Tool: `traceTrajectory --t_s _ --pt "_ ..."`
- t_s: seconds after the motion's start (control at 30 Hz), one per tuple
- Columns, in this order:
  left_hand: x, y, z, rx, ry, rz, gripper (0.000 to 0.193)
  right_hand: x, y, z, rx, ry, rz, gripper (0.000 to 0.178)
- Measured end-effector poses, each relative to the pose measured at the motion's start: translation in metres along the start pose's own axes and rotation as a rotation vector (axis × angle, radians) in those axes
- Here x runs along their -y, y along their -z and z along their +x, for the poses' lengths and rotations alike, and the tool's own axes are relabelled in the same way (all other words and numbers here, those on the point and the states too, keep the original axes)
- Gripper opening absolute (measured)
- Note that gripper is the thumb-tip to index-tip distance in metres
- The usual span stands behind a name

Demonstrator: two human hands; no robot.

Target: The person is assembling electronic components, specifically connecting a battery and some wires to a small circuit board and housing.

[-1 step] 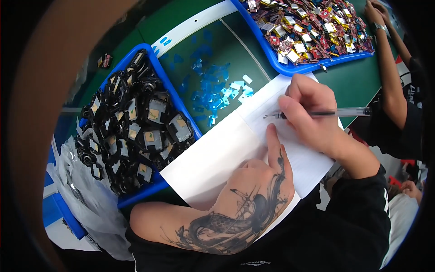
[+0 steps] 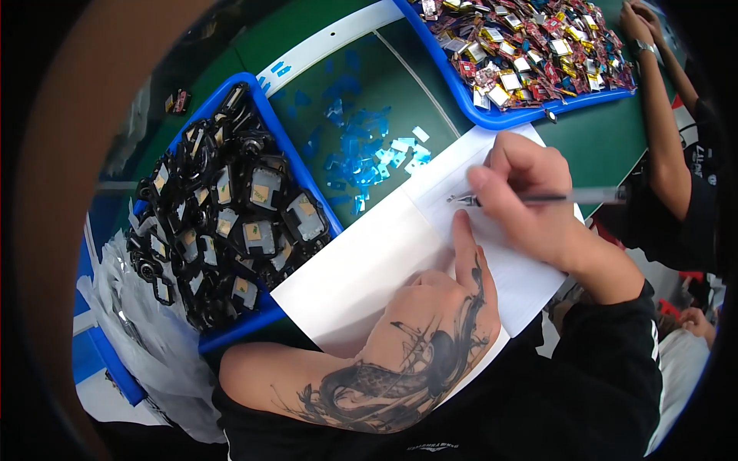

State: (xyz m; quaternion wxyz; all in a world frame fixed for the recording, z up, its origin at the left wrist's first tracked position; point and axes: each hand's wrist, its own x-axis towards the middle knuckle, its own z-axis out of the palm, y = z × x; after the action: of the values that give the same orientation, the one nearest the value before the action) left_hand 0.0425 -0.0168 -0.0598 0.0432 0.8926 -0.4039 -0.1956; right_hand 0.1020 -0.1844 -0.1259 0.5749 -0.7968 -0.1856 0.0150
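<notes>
An open notebook (image 2: 361, 269) with white pages lies in front of me, its left page blank and its right page faintly lined. My right hand (image 2: 526, 192) grips a clear gel pen (image 2: 561, 197), its tip at the upper part of the right page. The pen is blurred by motion. Across the lower middle of the notebook rests my tattooed left hand (image 2: 438, 307), its index finger stretched out just below the pen tip. The other fingers of that hand are partly hidden, and it holds nothing that I can see.
Left stands a blue tray (image 2: 269, 123) heaped with black device housings (image 2: 261, 188), beside a translucent plastic bag (image 2: 146, 330). Blue film pieces (image 2: 361, 146) litter the green table. A second blue tray (image 2: 492, 119) holds battery-and-circuit-board parts (image 2: 530, 54). Another person's arms (image 2: 665, 146) are at the right.
My right hand and the pen have shifted very slightly, and the pen looks more blurred. My left hand stays in place on the notebook.
</notes>
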Motion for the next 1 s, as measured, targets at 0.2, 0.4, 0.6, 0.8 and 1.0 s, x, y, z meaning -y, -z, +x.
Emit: traceTrajectory --t_s 0.2,0.4,0.6,0.8,1.0 --pt "-0.005 -0.001 -0.004 -0.029 0.026 0.085 0.043 0.011 -0.006 0.004 -0.035 -0.232 0.242 0.032" --pt "-0.004 -0.001 -0.004 -0.021 0.035 0.102 0.042 0.010 -0.004 -0.002 -0.065 -0.078 -0.076 0.037" --pt "-0.006 -0.010 -0.004 -0.007 0.055 0.077 0.036 0.006 -0.006 0.002 -0.019 -0.031 -0.196 0.037" --pt "-0.006 -0.008 0.003 0.004 0.046 0.067 0.033 0.001 -0.005 0.002 -0.058 -0.030 -0.212 0.037" --pt "-0.009 -0.008 -0.002 -0.008 0.054 0.105 0.034 0.005 -0.009 0.001 -0.071 -0.058 -0.064 0.035"
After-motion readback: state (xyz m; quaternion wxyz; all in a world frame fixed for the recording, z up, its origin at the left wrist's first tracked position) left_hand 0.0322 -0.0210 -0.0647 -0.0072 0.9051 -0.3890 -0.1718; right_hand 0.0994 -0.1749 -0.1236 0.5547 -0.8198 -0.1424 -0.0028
